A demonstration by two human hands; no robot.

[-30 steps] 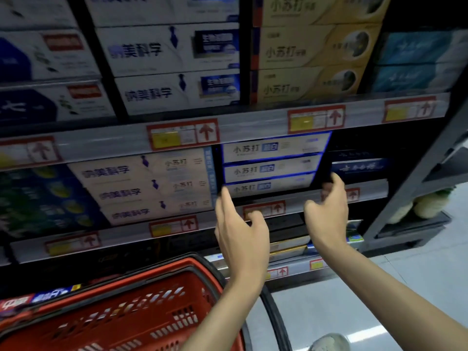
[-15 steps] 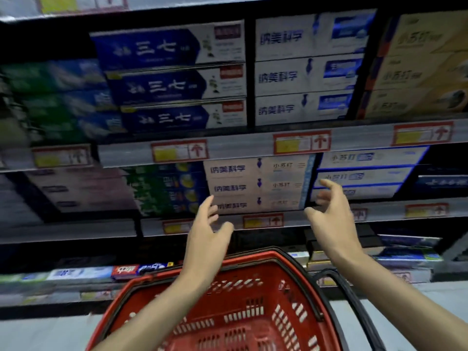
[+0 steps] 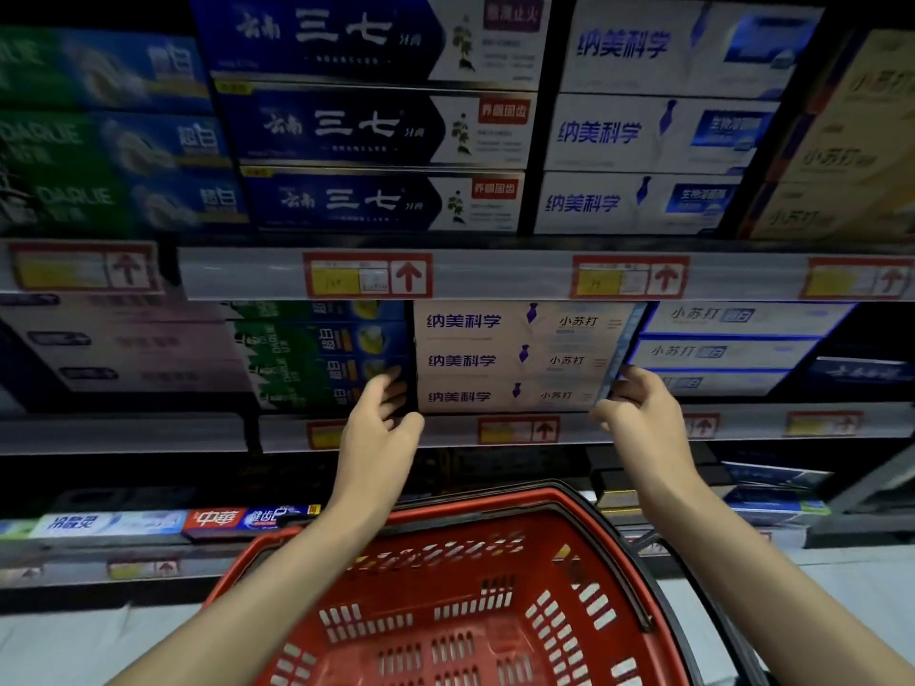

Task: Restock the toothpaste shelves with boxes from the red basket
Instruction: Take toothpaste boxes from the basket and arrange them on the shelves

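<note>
While red basket (image 3: 495, 509) sits below dim shelf (image 3: 448, 434), left hand (image 3: 379, 430), right hand (image 3: 641, 413) clasp box stack (image 3: 510, 358) (ends).

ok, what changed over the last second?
Both hands reached forward from hovering in the air. The left hand is now at the left end of the white box stack, and the right hand is at its right end. Whether either holds it firmly cannot be told. The view swung left. Unchanged: neither hand carries a box, and the red basket sits below with no boxes showing in it.
</note>
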